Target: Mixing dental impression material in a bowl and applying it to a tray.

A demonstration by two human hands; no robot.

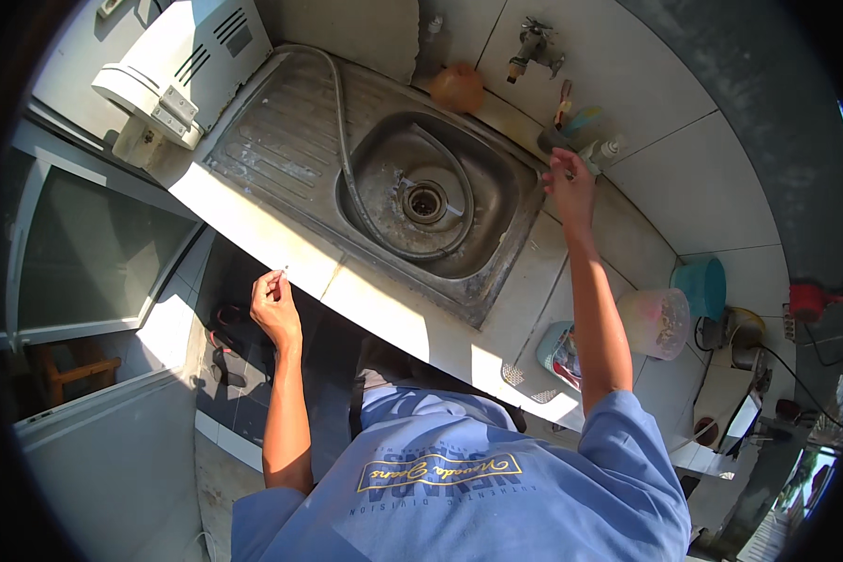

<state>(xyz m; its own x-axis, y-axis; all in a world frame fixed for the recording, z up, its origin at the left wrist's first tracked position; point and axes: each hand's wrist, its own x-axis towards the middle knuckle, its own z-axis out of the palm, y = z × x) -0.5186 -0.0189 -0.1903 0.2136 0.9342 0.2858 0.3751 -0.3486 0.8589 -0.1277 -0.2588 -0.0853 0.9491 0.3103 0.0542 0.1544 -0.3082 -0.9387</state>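
Upper right of frame, bare right hand (569,187), grip indeterminable, is beside a translucent whitish plastic bottle (599,154); a stray knuckle could topple it. Centre-left, bare left hand (274,304) is pinched closed, contents unclear.

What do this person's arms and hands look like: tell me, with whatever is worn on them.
The left hand and right hand are both ungloved, with slender fingers and bare wrists and forearms. Short, loose blue sleeves cover the upper arms, part of a blue T-shirt with dark and yellow printing.
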